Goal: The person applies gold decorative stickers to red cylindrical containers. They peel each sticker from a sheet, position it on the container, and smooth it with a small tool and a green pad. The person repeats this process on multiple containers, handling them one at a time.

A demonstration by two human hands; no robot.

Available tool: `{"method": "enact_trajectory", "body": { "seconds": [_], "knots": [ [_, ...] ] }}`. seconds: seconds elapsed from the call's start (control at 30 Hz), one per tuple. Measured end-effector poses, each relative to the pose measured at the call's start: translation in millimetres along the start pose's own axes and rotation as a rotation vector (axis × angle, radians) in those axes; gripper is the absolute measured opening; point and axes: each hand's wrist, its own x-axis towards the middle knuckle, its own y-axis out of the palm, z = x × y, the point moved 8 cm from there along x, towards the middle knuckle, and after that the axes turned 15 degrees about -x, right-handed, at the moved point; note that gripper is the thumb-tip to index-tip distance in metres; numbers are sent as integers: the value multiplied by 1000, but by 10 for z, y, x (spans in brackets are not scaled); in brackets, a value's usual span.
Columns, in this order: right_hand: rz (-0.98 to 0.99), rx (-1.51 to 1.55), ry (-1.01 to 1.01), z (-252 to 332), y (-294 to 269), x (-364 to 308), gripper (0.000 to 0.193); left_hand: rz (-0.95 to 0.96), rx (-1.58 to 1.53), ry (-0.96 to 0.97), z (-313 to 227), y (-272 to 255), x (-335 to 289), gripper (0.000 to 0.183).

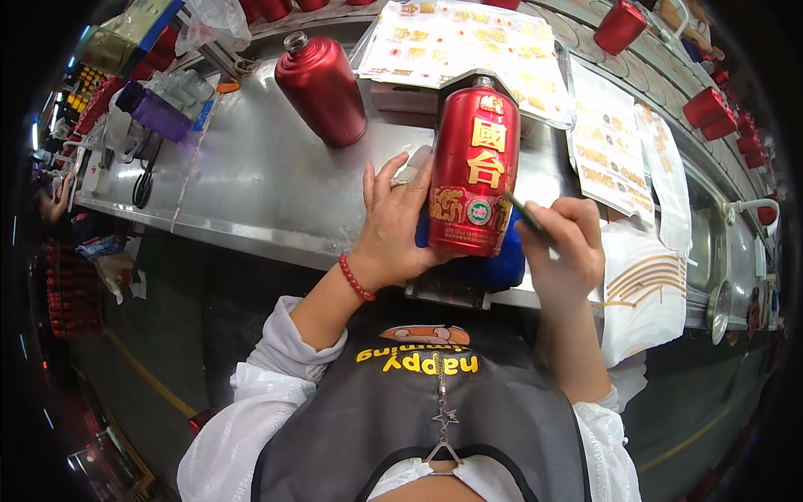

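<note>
One spread left hand (391,222) braces the red bottle (473,171) from its left, above a blue cloth (507,269); at the bottle's right, the right hand (567,244) pinches a slim tool (530,220), best pressed lightly.

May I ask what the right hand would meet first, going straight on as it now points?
Probably the shiny red bottle with gold decoration; the slim dark green tool in the right hand points at its side, though contact is unclear.
</note>
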Motion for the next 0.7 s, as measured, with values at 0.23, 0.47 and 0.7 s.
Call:
{"method": "enact_trajectory", "body": {
  "seconds": [0.23,0.47,0.7],
  "knots": [
    [94,565,730,-397,238,-263,19,-56,-17,20,-135,-108,46,115],
    [148,251,611,-312,249,-39,20,-14,60,46,-253,-181,112,114],
    [286,-36,398,79,274,433,27,-83,98,71,-376,-229,123,106]
  ]
}}
